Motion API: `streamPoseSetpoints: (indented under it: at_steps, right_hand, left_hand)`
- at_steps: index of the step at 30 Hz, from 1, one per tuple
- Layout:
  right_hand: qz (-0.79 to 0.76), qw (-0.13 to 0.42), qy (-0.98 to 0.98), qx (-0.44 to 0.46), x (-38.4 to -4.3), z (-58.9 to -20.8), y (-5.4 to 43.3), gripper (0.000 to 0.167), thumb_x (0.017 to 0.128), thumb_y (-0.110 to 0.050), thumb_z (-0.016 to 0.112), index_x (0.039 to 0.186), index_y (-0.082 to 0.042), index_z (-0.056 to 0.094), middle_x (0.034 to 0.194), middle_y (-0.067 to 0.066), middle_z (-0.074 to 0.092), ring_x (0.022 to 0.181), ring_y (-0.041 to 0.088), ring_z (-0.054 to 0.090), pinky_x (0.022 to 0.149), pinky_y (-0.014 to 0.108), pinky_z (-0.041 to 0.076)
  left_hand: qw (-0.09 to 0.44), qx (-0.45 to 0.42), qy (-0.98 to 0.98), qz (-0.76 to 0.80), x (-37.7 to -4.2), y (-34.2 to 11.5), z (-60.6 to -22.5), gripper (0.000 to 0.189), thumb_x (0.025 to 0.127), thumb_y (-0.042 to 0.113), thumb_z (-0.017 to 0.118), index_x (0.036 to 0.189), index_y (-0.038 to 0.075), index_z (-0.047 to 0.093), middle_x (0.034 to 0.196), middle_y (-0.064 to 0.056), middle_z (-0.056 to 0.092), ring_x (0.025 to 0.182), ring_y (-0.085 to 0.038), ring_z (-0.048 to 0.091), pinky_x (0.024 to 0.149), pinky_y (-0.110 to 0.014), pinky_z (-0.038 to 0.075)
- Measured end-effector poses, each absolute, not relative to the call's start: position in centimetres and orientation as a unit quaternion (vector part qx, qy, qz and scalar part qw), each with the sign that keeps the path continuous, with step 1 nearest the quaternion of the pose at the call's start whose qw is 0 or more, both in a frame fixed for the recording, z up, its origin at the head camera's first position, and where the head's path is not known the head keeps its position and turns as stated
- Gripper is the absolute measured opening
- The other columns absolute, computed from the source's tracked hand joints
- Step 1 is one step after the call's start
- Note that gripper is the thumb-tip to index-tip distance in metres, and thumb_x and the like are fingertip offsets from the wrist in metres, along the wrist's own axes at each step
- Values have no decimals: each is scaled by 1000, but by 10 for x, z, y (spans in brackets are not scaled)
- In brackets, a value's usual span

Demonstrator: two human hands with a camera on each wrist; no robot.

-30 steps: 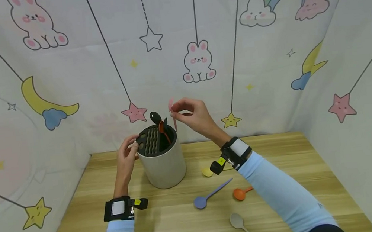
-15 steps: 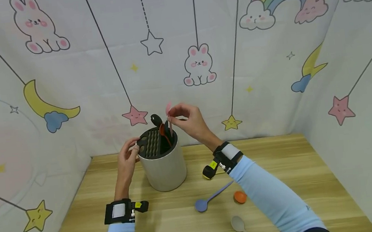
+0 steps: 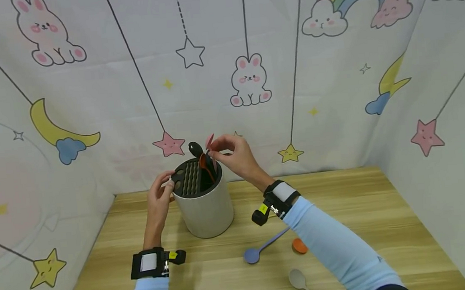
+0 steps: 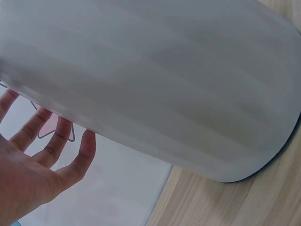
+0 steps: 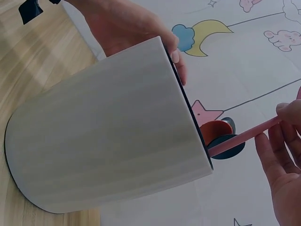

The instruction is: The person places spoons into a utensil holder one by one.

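A pale cylindrical utensil holder (image 3: pixel 206 215) with a dark slotted top stands on the table. At its left rim my left hand (image 3: pixel 159 205) holds on, with fingertips against the side in the left wrist view. My right hand (image 3: pixel 235 158) pinches the handle of a pink spoon (image 3: pixel 209 141). That spoon is head up, its handle's lower end inside the holder, as the right wrist view shows at the rim. In the same opening stand a black spoon (image 3: pixel 194 149), an orange-red utensil (image 3: pixel 204 161) and another dark utensil (image 5: pixel 230 147) partly hidden by the handle.
On the wooden table (image 3: pixel 211 277) lie a blue-purple spoon (image 3: pixel 252 255), an orange spoon (image 3: pixel 299 246) partly under the right forearm, and a grey spoon (image 3: pixel 298 279) near the front. A printed cloth (image 3: pixel 340 125) hangs behind the table's back edge.
My right hand has moved left and over the holder, and the pink spoon's handle has gone from beside the rim to inside the opening. My left hand stays at the rim.
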State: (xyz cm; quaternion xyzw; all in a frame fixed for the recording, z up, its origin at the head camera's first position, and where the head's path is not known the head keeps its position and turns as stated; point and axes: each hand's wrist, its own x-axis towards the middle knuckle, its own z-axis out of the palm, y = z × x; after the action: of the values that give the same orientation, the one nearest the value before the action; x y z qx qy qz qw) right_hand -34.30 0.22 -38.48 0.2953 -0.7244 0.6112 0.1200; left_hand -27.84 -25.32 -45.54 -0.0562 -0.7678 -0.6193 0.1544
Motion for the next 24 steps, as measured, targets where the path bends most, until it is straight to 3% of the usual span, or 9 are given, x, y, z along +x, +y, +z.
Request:
streamPoseSetpoints:
  at_steps: [6,16,24]
  right_hand:
    - [607,113,-737,275,-344,-392,1,12,94,-5,74,105,-2,70,105,10,70,102,22,66,91,36,56]
    - [607,108,-739,271,-347,-399,-3,12,94,-5,74,105,-1,71,105,11,70,102,23,67,90,34,56]
    - [611,103,-743,253,-348,-405,-6,10,93,-4,74,102,-1,71,103,11,71,99,22,67,87,34,57]
  left_hand:
    - [154,-64,-766,-621,-279,-255,-456,40,108,16,50,144,-1,53,142,-22,52,107,-11,60,81,-29,55]
    - [153,-63,-759,-629,-282,-257,-456,39,108,14,51,144,-1,54,143,-21,51,108,-16,60,81,-33,55]
    - [150,-63,-761,-628,-282,-257,-455,39,108,15,51,143,-2,53,143,-22,51,107,-12,60,81,-33,55]
